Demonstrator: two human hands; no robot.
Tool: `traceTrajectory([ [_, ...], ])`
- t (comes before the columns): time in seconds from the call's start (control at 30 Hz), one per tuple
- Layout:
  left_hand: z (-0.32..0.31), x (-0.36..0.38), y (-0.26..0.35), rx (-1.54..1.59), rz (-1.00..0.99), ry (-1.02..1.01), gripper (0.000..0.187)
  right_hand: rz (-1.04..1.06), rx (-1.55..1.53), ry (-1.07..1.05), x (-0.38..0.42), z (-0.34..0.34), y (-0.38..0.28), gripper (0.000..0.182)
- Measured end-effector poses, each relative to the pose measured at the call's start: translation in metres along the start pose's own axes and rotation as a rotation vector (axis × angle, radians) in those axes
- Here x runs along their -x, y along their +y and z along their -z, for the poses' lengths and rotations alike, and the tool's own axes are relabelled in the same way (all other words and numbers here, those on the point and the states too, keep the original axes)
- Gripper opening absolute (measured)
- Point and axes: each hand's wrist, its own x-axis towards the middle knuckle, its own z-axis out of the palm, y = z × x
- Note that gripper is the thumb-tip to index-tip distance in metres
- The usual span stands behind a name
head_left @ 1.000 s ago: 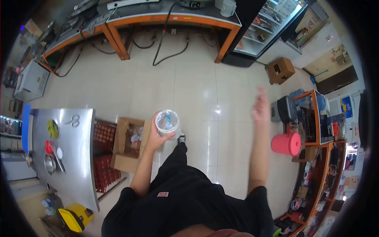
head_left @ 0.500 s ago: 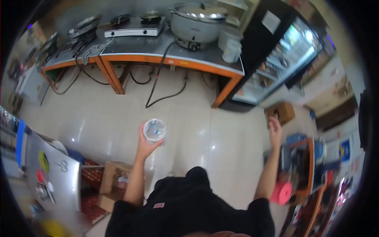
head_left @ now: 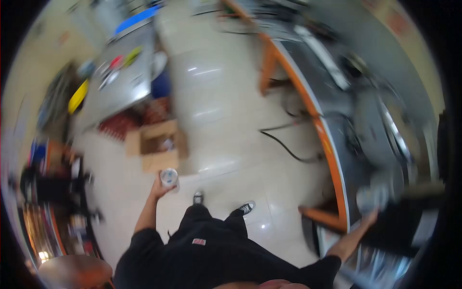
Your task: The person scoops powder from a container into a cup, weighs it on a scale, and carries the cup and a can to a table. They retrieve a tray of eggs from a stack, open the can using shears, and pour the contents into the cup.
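Note:
My left hand (head_left: 160, 187) is wrapped round a clear plastic cup (head_left: 169, 178) with something blue showing at its top. The cup is held over the tiled floor, just below an open cardboard box (head_left: 182, 147). My right hand (head_left: 369, 219) is stretched out at the right, beside the end of the dark counter and close to a blurred, pale translucent container (head_left: 370, 197). Its fingers are smeared by motion, and whether they touch the container cannot be made out.
An orange-framed counter (head_left: 332, 159) runs along the right, bearing a large silver pot (head_left: 378, 130). A black hose (head_left: 284, 146) hangs beneath it. At the upper left stands a steel table (head_left: 127, 72). A dark fridge (head_left: 402, 226) is at the lower right.
The view has swung round to the left, putting the counter on the right. My left hand still holds the cup. My right hand has gone from over the floor to beside the counter's end.

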Motion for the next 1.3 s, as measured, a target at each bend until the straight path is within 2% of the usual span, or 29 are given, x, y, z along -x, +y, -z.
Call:
traceTrajectory([
  [0.03,0.012,0.039,-0.016,-0.059,0.158,0.053,0.109,-0.112,0.020,0.182,-0.004,-0.015,-0.012,0.055],
  [0.07,0.018,0.079,-0.034,0.021,0.258,0.206,0.109,-0.008,0.121,0.237,-0.004,-0.035,-0.006,0.055],
  [0.13,0.025,0.135,-0.074,0.189,0.394,0.489,0.110,0.301,0.323,0.224,0.047,-0.082,0.032,0.054],
  [0.17,0.025,0.165,-0.092,0.205,0.419,0.581,0.109,0.401,0.390,0.171,0.102,-0.110,0.056,0.054],
  [0.23,0.009,0.226,-0.126,0.228,0.450,0.733,0.108,0.452,0.465,0.012,0.212,-0.159,0.100,0.053],
  [0.33,-0.019,0.289,-0.137,0.201,0.677,0.788,0.106,0.389,0.574,-0.223,0.359,-0.187,0.149,0.052],
  [0.43,-0.046,0.333,-0.169,0.235,0.732,0.857,0.107,0.459,0.582,-0.234,0.383,-0.198,0.134,0.052],
  [0.53,-0.048,0.360,-0.224,0.401,0.781,0.880,0.109,0.503,0.574,-0.204,0.429,-0.201,0.123,0.051],
  [0.6,-0.031,0.365,-0.263,0.466,0.771,0.891,0.110,0.514,0.521,-0.186,0.427,-0.214,0.099,0.050],
  [0.63,-0.017,0.365,-0.287,0.309,0.813,0.890,0.112,0.492,0.507,-0.203,0.429,-0.227,0.095,0.050],
  [0.67,0.003,0.361,-0.299,0.391,0.768,0.905,0.114,0.423,0.474,-0.236,0.431,-0.243,0.103,0.050],
  [0.7,0.028,0.355,-0.316,0.331,0.779,0.878,0.115,0.339,0.446,-0.236,0.420,-0.268,0.147,0.046],
  [0.77,0.069,0.345,-0.335,0.322,0.794,0.851,0.113,0.004,0.282,-0.359,0.516,-0.328,0.145,0.049],
  [0.8,0.093,0.330,-0.337,0.369,0.778,0.875,0.110,-0.088,0.135,-0.459,0.561,-0.356,0.144,0.057],
  [0.83,0.113,0.319,-0.339,0.436,0.732,0.909,0.109,-0.095,0.096,-0.579,0.616,-0.381,0.132,0.062],
  [0.87,0.135,0.308,-0.341,0.504,0.682,0.950,0.107,-0.141,0.038,-0.686,0.644,-0.409,0.138,0.060],
  [1.0,0.192,0.290,-0.357,0.659,0.592,1.017,0.101,-0.141,0.064,-0.943,0.781,-0.504,0.103,0.061],
  [1.17,0.210,0.274,-0.382,0.806,0.707,1.221,0.097,0.001,0.057,-1.240,0.913,-0.621,0.064,0.056],
  [1.3,0.236,0.253,-0.418,0.848,0.781,1.306,0.095,0.071,0.078,-1.334,1.026,-0.719,0.057,0.055],
])
